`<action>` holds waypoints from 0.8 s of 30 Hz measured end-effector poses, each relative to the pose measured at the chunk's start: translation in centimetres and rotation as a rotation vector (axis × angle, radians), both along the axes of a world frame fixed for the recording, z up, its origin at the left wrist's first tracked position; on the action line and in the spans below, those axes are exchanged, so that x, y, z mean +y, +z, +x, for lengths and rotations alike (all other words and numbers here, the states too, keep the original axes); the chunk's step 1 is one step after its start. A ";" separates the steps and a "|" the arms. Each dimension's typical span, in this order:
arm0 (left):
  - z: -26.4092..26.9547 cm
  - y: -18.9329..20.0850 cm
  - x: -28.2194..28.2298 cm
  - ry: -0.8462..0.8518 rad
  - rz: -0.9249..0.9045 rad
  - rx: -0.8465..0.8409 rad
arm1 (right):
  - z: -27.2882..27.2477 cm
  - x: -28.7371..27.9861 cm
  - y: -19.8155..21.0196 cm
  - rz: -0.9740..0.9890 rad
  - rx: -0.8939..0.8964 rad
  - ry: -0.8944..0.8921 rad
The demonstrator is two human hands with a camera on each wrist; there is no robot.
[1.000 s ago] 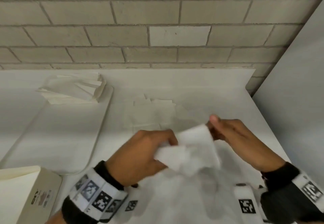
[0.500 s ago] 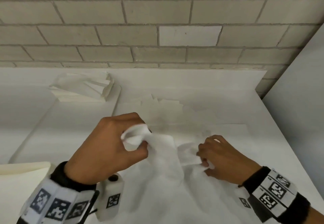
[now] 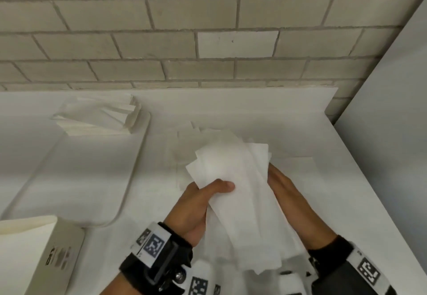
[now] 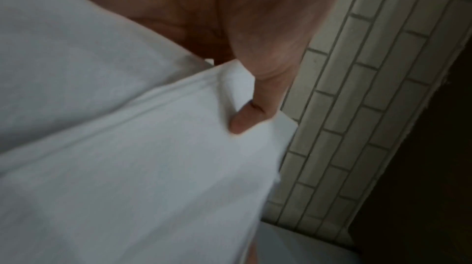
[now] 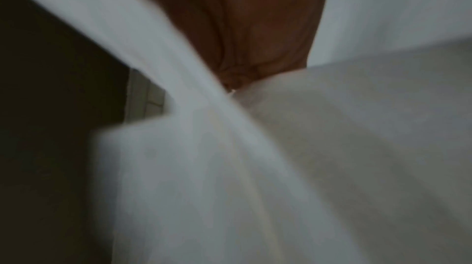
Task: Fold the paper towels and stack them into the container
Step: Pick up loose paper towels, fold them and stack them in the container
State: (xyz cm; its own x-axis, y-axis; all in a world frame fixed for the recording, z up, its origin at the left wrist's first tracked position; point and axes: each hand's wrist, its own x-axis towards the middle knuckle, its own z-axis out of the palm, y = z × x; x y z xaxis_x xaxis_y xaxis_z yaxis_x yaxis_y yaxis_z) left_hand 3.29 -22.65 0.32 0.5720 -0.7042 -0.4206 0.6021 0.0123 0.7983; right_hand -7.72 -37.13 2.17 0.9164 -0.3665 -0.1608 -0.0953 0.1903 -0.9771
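Note:
A white paper towel (image 3: 238,179), folded into a long strip, is lifted above the table between both hands. My left hand (image 3: 203,200) grips its left edge, thumb pressed on top and fingers underneath; the left wrist view shows that thumb on the paper towel (image 4: 127,147). My right hand (image 3: 291,202) lies along the right edge, its fingertips hidden behind the sheet. The blurred right wrist view shows the paper towel (image 5: 204,167) gathered into my palm. A stack of folded towels (image 3: 99,119) sits at the far end of the flat white container (image 3: 80,179) on the left.
More flat towels (image 3: 184,142) lie on the white table behind the held one. A cardboard box (image 3: 46,248) stands at the near left corner. A brick wall runs along the back, and a grey panel (image 3: 392,133) closes off the right side.
The towel was bunched low between my hands; now it is a long flat strip raised higher. My left thumb has come on top and my right hand has moved to its right edge.

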 end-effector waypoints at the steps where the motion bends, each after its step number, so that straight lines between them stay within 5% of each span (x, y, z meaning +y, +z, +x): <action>1: -0.1 -0.2 -0.2 0.023 0.036 -0.015 | 0.0 0.2 -0.1 0.145 0.027 -0.037; 4: -0.6 -0.5 -0.7 0.043 0.142 -0.112 | -0.3 0.6 -1.1 0.264 0.035 -0.073; 9: -1.1 -1.3 -0.4 0.041 0.222 -0.310 | -0.3 1.7 -2.5 -0.042 0.159 -0.057; 12: -0.6 -1.2 0.2 0.213 0.114 -0.104 | -0.2 2.0 -2.6 -0.078 0.188 -0.062; 15: -1.0 -1.0 1.0 0.215 0.042 0.052 | -0.3 3.1 -2.9 -0.009 0.175 0.019; 19: -1.3 -0.9 2.8 0.110 0.050 0.055 | -0.9 3.4 -2.6 0.106 0.119 0.012; 24: -1.7 -1.1 4.3 0.054 0.091 -0.101 | -1.3 4.0 -2.5 -0.048 0.110 0.124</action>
